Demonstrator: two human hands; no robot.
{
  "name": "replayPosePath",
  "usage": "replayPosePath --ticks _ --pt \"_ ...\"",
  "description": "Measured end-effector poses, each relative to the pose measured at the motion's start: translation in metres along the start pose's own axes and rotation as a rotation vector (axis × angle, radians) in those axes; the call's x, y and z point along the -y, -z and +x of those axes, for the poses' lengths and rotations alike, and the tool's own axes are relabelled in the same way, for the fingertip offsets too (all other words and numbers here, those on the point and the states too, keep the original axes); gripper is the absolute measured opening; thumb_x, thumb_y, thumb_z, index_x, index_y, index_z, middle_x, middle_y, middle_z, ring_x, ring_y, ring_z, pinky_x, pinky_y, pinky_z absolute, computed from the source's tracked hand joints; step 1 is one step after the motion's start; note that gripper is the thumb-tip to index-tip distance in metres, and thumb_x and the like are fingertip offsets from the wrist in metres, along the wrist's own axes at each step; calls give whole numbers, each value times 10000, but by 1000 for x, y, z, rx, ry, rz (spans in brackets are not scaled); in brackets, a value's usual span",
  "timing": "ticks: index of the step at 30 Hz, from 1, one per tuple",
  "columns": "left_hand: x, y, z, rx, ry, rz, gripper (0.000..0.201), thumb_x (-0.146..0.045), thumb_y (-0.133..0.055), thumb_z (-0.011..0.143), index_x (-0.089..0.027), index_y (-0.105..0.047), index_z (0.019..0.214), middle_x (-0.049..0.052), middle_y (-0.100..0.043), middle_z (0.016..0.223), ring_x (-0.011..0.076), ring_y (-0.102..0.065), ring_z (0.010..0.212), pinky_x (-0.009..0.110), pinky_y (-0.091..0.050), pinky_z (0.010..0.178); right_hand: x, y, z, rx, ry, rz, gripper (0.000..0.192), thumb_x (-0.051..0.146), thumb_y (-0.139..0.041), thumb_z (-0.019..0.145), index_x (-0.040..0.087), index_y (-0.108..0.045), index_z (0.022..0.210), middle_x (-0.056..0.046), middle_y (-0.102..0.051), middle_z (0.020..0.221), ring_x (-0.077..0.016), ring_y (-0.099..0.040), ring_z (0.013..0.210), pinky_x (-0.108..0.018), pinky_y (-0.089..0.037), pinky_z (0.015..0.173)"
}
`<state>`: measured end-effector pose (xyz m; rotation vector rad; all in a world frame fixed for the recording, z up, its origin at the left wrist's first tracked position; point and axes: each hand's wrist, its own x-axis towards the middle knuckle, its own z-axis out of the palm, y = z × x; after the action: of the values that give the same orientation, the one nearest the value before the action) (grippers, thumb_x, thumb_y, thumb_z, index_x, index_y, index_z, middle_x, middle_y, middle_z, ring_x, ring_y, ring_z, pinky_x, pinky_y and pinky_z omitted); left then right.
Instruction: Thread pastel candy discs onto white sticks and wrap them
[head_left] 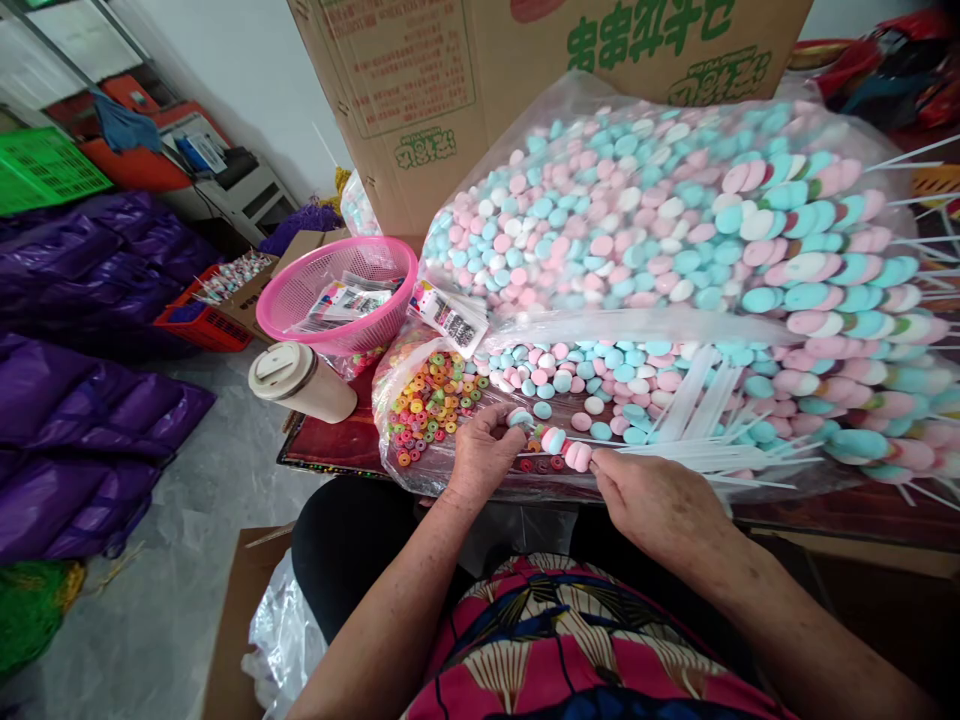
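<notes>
My right hand [664, 495] is closed on the end of a candy skewer [577, 456], with pink and pale blue candies and a small red ring threaded on it. To its left, my left hand [484, 455] pinches a pale candy [517, 418] near the skewer's other end. Loose pink, blue and white oval candies [634, 410] lie just beyond the hands on clear plastic. Colourful ring candies [431, 400] are heaped left of my left hand. White sticks [720, 458] lie beyond my right hand. The stick inside the skewer is mostly hidden.
A big clear bag of candies [592, 215] leans before a cardboard box [450, 80]. Finished skewers [847, 270] are stacked at the right. A pink basket [281, 300] with packets and a lidded cup [322, 390] stand left. Purple bags [82, 440] lie on the floor.
</notes>
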<state>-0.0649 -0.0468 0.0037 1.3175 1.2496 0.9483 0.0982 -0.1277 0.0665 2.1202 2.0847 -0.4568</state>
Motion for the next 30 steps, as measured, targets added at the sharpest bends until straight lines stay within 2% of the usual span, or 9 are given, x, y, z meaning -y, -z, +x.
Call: replayPosePath --ticks 6,10,13,15,17,19,22,26,30 --pt "8 2 -2 -21 -161 214 288 -133 -595 649 -190 -707 908 -8 -672 713 110 -561 594 203 -449 592 9 5 -1 22 2 -22 248 215 -367 899 200 -612 866 -70 -694 753 -193 -641 653 -269 -243 498" --pt "16 1 -4 -78 -165 210 290 -132 -578 669 -201 -709 919 7 -693 759 135 -599 658 228 -474 643 22 -4 2 23 20 20 236 203 -371 902 203 -608 904 -67 -696 776 -189 -646 665 -267 -237 503" --pt "12 6 -4 -132 -151 183 278 -135 -603 656 -205 -713 902 11 -701 789 145 -609 689 248 -485 685 26 -16 8 -14 40 75 233 189 -368 900 207 -599 914 -51 -695 781 -185 -642 674 -275 -200 505" --pt "5 11 -3 -77 -125 109 255 -175 -643 655 -194 -712 900 22 -700 814 158 -612 735 263 -488 721 24 -23 12 -52 29 110 235 208 -364 904 202 -598 889 -46 -687 751 -179 -629 663 -283 -178 508" --pt "-3 16 0 -19 -37 -78 208 -271 -661 681 -174 -708 860 35 -689 809 167 -612 760 278 -492 737 21 -27 14 -90 13 148 246 241 -361 911 196 -595 850 -41 -672 713 -166 -610 643 -286 -171 513" --pt "-10 16 5 -45 85 -316 213 -356 -660 689 -167 -684 783 24 -661 740 153 -602 702 280 -498 698 19 -28 15 -126 22 182 252 246 -362 910 192 -591 821 -34 -659 683 -151 -590 625 -285 -173 520" --pt "-17 9 13 -78 215 -561 207 -349 -662 656 -175 -631 764 -4 -609 682 119 -570 615 259 -492 623 22 -28 13 -169 56 207 238 215 -371 900 188 -588 806 -26 -653 671 -137 -575 605 -291 -165 527" --pt "-23 -11 11 -12 278 -663 209 -369 -550 691 -160 -568 687 7 -559 630 134 -580 604 262 -485 575 28 -27 12 -173 56 206 227 203 -371 898 186 -581 813 -30 -663 694 -142 -586 613 -294 -166 529" --pt "-26 -28 1 -129 256 -691 246 -432 -487 742 -189 -461 710 -14 -535 638 128 -583 577 209 -420 463 33 -29 15 -137 70 211 227 184 -363 893 185 -584 840 -39 -679 729 -158 -611 644 -289 -188 529"
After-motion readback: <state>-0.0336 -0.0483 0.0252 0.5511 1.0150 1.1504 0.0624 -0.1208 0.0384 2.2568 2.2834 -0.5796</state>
